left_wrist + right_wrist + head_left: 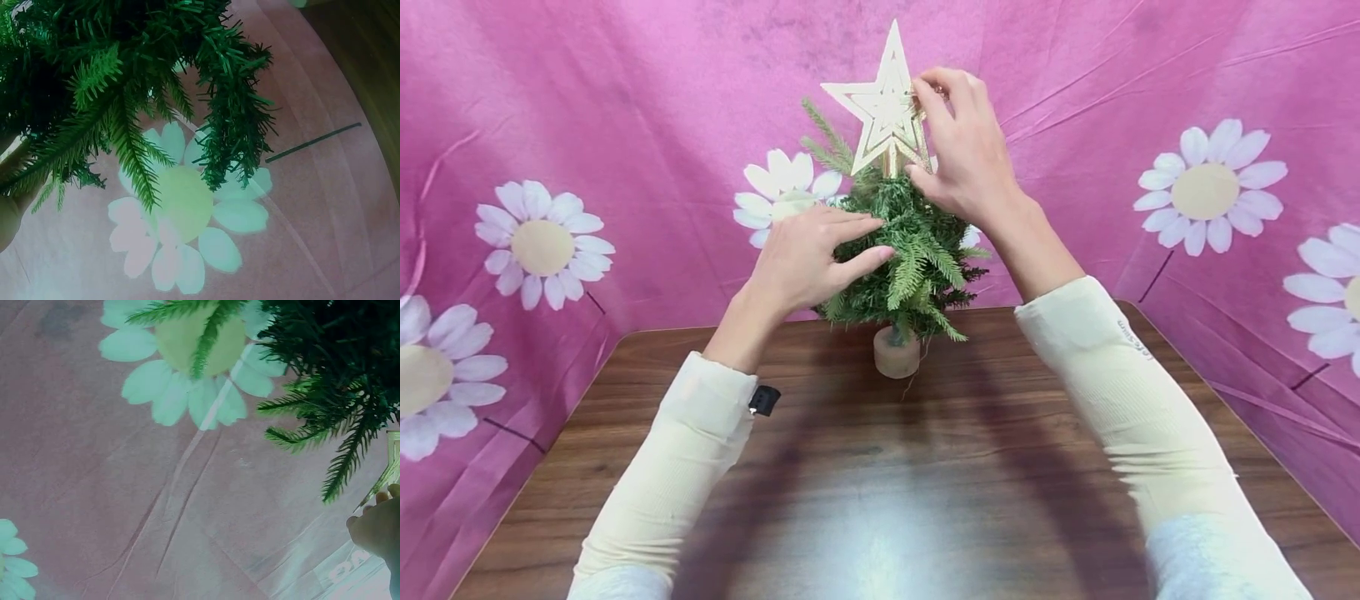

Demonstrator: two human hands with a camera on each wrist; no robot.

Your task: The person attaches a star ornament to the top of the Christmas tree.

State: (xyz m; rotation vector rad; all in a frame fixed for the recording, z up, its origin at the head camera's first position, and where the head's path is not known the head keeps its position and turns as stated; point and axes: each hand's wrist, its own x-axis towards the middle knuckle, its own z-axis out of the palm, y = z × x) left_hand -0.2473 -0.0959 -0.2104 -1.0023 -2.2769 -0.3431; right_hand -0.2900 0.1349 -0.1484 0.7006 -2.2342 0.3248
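Note:
A small artificial Christmas tree stands upright on a pale round base at the table's far side. A gold star topper sits at its tip. My right hand holds the star's right point between thumb and fingers; in the right wrist view part of the star shows beside the fingertips. My left hand is at the tree's left side, its fingers extended over the branches; whether it touches them is hard to tell. The left wrist view shows green branches and only the hand's edge.
The brown wooden table reaches from the front to a pink cloth backdrop printed with white daisies. A thin strand hangs beside the tree's base. A small black item is at the left sleeve's cuff.

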